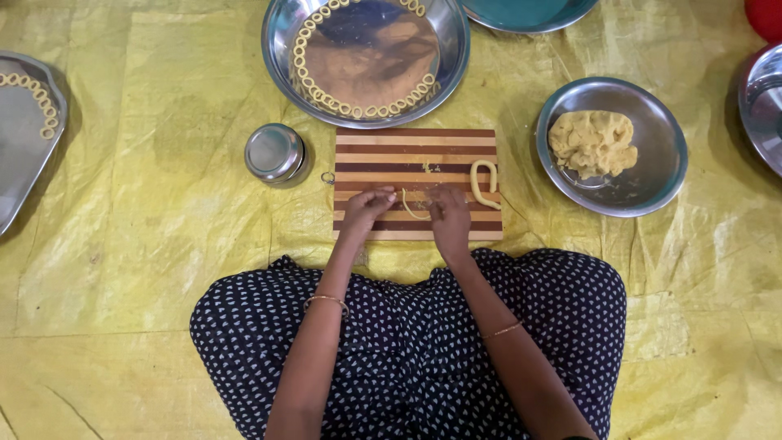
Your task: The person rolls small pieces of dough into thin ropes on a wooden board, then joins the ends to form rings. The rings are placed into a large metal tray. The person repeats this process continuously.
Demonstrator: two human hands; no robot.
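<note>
Hands pinching dough on striped board

Left hand (365,209) and right hand (449,213) each close their grip on an end of a thin yellow dough strand (412,210) lying on the striped wooden cutting board (415,147). The large round steel bowl (456,49) holds dough rings (358,108); the smaller steel plate (660,155) holds a dough lump (593,143).

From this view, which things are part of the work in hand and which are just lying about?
In use: left hand and right hand on dough strand; striped board; dough loop; dough plate; ring-lined bowl.

Lying about: small steel tin; left tray; teal dish.
</note>
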